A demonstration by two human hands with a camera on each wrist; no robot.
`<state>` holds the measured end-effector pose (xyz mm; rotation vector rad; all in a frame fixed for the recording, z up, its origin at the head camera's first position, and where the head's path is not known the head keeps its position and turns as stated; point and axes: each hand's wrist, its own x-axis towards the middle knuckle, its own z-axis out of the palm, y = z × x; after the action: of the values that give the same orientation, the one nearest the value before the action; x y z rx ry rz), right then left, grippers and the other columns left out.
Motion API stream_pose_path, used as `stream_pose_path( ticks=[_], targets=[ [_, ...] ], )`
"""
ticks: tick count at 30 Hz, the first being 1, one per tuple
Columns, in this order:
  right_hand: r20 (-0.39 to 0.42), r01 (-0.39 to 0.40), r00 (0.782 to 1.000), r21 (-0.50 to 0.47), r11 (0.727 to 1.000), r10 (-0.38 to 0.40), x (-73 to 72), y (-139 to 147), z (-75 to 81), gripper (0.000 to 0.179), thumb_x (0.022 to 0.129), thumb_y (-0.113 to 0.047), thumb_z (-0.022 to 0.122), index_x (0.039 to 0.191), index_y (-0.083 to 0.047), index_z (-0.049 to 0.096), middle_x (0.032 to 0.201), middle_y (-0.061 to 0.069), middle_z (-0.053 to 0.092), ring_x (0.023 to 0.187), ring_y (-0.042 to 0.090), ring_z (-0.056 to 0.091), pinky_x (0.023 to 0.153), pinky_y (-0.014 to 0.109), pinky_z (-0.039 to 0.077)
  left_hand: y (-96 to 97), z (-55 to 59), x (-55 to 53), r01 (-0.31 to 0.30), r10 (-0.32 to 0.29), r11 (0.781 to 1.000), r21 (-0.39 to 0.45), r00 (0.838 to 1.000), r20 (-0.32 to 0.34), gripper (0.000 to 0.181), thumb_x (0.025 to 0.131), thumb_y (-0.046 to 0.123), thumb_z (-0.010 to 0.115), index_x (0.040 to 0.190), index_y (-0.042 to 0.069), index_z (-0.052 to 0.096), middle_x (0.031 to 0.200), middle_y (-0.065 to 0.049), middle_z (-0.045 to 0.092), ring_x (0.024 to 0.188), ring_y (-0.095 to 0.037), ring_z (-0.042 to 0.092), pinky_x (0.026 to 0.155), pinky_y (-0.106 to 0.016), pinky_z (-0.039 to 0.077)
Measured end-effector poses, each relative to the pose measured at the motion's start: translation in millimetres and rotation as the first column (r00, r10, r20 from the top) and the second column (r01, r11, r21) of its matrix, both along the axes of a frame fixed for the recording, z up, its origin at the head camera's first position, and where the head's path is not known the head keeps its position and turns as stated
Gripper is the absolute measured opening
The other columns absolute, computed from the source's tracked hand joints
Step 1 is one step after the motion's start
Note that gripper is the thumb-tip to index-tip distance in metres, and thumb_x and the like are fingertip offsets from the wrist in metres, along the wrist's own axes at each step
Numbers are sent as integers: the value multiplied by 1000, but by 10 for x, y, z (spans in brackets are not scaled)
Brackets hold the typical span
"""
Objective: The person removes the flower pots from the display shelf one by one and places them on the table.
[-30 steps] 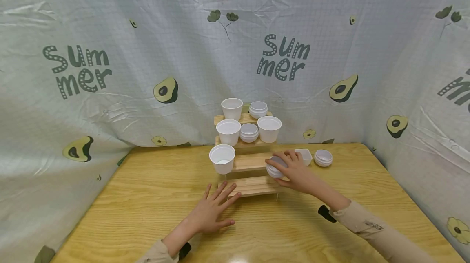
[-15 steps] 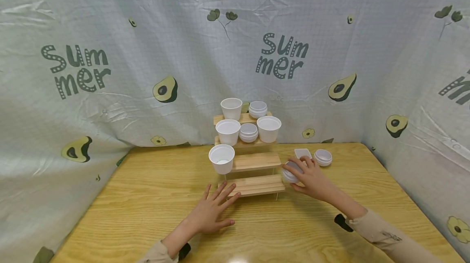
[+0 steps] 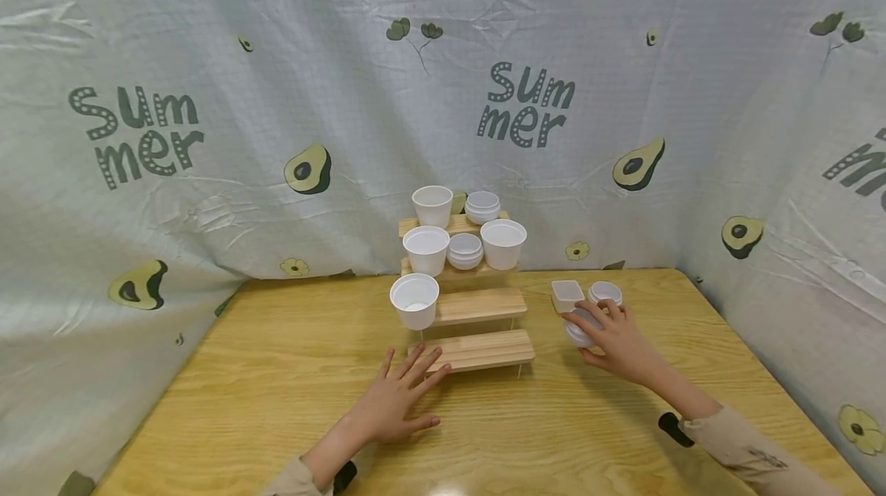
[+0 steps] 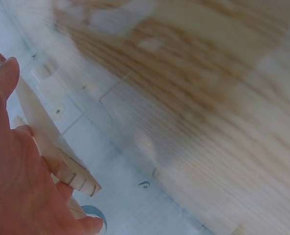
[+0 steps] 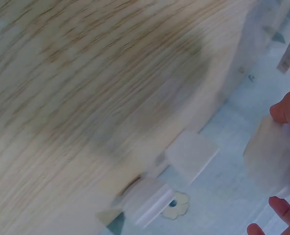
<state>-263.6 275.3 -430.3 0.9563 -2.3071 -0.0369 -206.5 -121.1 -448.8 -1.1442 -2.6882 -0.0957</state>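
My right hand [image 3: 623,342] grips a small round white jar [image 3: 580,329], held right of the wooden tiered stand [image 3: 477,350]. In the right wrist view the same jar [image 5: 269,156] shows between thumb and fingers. A square white cup [image 3: 567,295] and another round white jar [image 3: 605,294] sit just behind that hand on the table. With fingers spread, my left hand [image 3: 394,404] rests at the left end of the stand's lowest shelf. The left wrist view shows its fingers [image 4: 52,152] touching the shelf's edge [image 4: 81,178].
White tapered cups [image 3: 415,302] and round jars [image 3: 464,251] stand on the stand's upper shelves, one cup at the left of the third shelf. Behind the wooden table [image 3: 291,373] hangs a printed cloth [image 3: 388,111].
My right hand has carried the round jar rightward, away from the stand's lower shelves toward the square cup and other jar. My left hand stays in place.
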Motion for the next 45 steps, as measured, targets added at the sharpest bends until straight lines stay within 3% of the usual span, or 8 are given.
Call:
stream_pose_path(
  ticks=[3, 4, 7, 10, 11, 14, 31, 45],
  targets=[
    [-7, 23, 1000, -8, 1000, -23, -35, 109, -50, 62, 64, -29, 77, 120, -19, 52, 117, 10, 50, 90, 31, 44, 64, 48, 36, -11, -1, 13, -3, 3, 1000, -2, 1000, 1, 70, 83, 53, 50, 142, 22, 26, 148, -5, 23, 135, -32, 22, 99, -62, 23],
    [-11, 31, 999, -10, 999, -31, -48, 150, -62, 55, 71, -36, 71, 119, -18, 52, 116, 10, 50, 89, 31, 44, 64, 48, 36, -12, 2, 16, -4, 4, 1000, -3, 1000, 7, 69, 84, 53, 49, 142, 22, 26, 149, -5, 23, 135, -32, 22, 99, -62, 23],
    [-16, 56, 998, -23, 998, -57, -83, 265, -89, 52, 74, -38, 68, 119, -16, 52, 113, 11, 50, 88, 32, 45, 64, 49, 36, -9, 17, 27, -6, 6, 1000, -4, 1000, 31, 69, 84, 52, 49, 142, 22, 25, 149, -5, 22, 136, -31, 21, 100, -62, 22],
    [-1, 74, 997, -45, 996, -74, -119, 362, -94, 57, 66, -28, 75, 117, -13, 53, 112, 13, 50, 87, 33, 44, 64, 49, 34, -4, 35, 34, -13, 13, 1000, -10, 999, 46, 69, 84, 52, 48, 142, 23, 25, 149, -5, 21, 136, -31, 20, 100, -62, 21],
    [2, 82, 997, -52, 995, -82, -133, 393, -96, 64, 58, -20, 79, 116, -13, 53, 111, 14, 50, 87, 34, 44, 63, 49, 34, -2, 39, 34, -14, 15, 1000, -11, 999, 46, 69, 84, 52, 49, 142, 23, 25, 149, -5, 21, 136, -31, 20, 100, -62, 21],
    [12, 114, 993, -60, 992, -114, -167, 484, -100, 67, 54, -17, 78, 115, -12, 53, 111, 15, 50, 88, 35, 43, 62, 50, 34, 3, 47, 34, -18, 19, 1000, -19, 999, 44, 69, 85, 52, 48, 142, 23, 25, 149, -4, 20, 137, -30, 19, 101, -61, 21],
    [73, 274, 961, -82, 958, -268, -393, 923, -127, 62, 58, -15, 77, 113, -9, 49, 108, 19, 47, 84, 39, 41, 56, 51, 34, 3, 37, 28, -23, 24, 1000, -19, 999, 40, 69, 84, 54, 47, 143, 24, 23, 150, -4, 19, 137, -30, 18, 101, -61, 20],
    [179, 409, 901, -42, 912, -396, -588, 1011, -149, 52, 71, -16, 70, 115, -8, 45, 110, 23, 47, 92, 46, 43, 59, 56, 34, 9, 63, 38, -12, 12, 1000, -16, 1000, 9, 69, 83, 51, 51, 141, 21, 29, 147, -7, 25, 134, -33, 24, 99, -61, 23]
  ],
)
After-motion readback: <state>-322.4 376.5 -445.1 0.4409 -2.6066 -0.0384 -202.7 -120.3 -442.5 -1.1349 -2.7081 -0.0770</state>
